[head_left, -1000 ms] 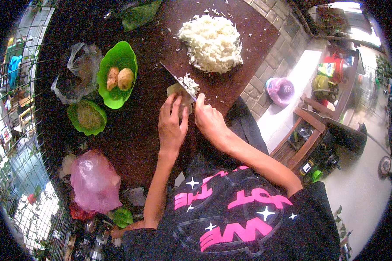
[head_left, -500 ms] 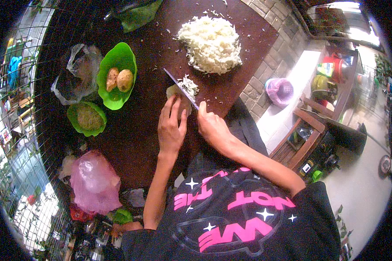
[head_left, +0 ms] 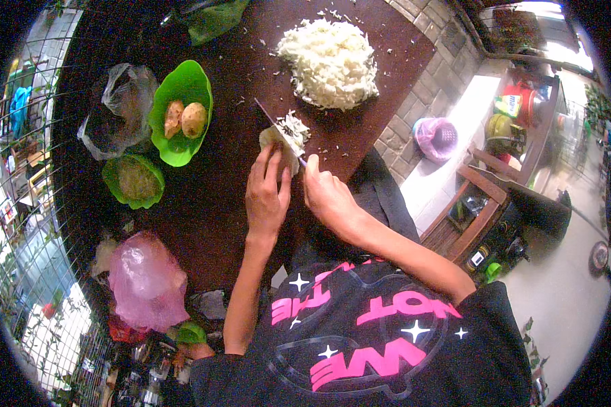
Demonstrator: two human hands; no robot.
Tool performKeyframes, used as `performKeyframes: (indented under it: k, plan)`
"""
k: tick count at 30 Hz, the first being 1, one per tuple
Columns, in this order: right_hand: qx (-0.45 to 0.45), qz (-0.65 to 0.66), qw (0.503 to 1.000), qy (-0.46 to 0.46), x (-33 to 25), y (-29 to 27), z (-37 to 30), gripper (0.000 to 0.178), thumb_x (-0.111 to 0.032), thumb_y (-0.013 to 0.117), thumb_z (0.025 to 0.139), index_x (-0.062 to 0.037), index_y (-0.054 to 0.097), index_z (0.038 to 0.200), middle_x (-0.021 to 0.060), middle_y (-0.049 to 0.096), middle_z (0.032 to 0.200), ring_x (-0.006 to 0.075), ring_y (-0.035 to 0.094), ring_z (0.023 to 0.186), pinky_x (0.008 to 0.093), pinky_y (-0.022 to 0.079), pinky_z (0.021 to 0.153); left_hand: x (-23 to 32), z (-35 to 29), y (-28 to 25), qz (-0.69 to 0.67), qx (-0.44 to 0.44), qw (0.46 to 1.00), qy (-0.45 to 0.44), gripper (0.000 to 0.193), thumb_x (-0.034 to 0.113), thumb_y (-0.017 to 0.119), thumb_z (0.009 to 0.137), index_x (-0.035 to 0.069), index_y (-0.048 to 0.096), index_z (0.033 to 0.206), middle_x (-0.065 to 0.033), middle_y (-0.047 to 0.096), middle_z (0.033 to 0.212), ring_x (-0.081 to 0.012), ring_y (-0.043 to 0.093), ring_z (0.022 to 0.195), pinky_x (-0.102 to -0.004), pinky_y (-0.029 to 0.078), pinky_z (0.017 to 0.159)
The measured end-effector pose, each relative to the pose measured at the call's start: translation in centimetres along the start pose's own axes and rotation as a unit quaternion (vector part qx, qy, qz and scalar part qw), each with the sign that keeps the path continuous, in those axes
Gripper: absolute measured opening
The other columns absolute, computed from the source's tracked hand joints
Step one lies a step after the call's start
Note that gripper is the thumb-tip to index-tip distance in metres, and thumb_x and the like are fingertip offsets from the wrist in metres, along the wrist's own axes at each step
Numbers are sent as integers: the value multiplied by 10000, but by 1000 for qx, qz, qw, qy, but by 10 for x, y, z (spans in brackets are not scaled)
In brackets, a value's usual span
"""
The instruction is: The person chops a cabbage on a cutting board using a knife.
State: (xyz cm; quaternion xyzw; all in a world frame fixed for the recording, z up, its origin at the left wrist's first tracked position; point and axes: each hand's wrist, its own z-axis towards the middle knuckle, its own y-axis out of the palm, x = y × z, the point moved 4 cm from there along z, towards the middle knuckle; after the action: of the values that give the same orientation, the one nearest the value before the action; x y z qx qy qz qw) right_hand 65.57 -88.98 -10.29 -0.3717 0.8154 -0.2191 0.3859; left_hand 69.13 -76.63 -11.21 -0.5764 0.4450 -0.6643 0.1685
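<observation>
A pale, whitish piece of vegetable (head_left: 269, 138) lies on the dark brown tabletop (head_left: 217, 217); I cannot make out its kind. My left hand (head_left: 267, 193) presses it down with bent fingers close to the blade. In my right hand (head_left: 327, 197) is the handle of a knife (head_left: 283, 135), its long thin blade slanting up and left along the piece's right edge. Fresh thin shreds (head_left: 297, 127) sit right against the blade's far side. Farther off rises a big mound of white shreds (head_left: 327, 64).
To the left, a leaf-shaped green bowl (head_left: 182, 150) holds two peeled, potato-like pieces (head_left: 194, 119). Around it are a clear plastic bag (head_left: 125, 95), a smaller green bowl (head_left: 158, 195) with brownish contents and a pink bag (head_left: 149, 285). A purple basket (head_left: 436, 139) stands beyond the right edge.
The knife has shifted slightly down and its blade has turned a little, with my right hand moving slightly left. My left hand stays on the vegetable piece.
</observation>
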Motion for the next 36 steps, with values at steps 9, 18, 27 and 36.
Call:
performKeyframes:
  k: [9,18,27,36]
  plan:
    - [14,-17,1000,-2,3,-6,3,316,-22,456,850,112,370,1123,296,636,743,410,668,720,501,554,606,3,6,-1,1,0,1000,4,397,124,577,891,43,516,1274,-139,499,1329,-330,514,1177,-408,429,982]
    - [-9,15,1000,7,3,-2,-1,244,-12,446,861,66,392,1087,267,646,724,402,670,705,482,562,580,2,3,-1,-20,13,1000,-9,389,109,589,885,44,522,1263,-134,521,1312,-333,533,1161,-409,440,971]
    - [3,-70,997,-11,19,12,13,263,-28,477,851,70,401,1083,261,639,716,407,669,691,482,563,587,2,1,1,-14,14,1000,-8,386,110,593,882,45,524,1256,-141,524,1309,-330,535,1160,-411,440,969]
    - [34,-17,999,-23,1,1,-4,279,-21,476,849,89,409,1097,251,649,708,376,675,667,468,558,537,0,-6,0,-18,11,1000,-15,363,111,596,880,35,535,1230,-144,532,1298,-336,534,1160,-410,437,973]
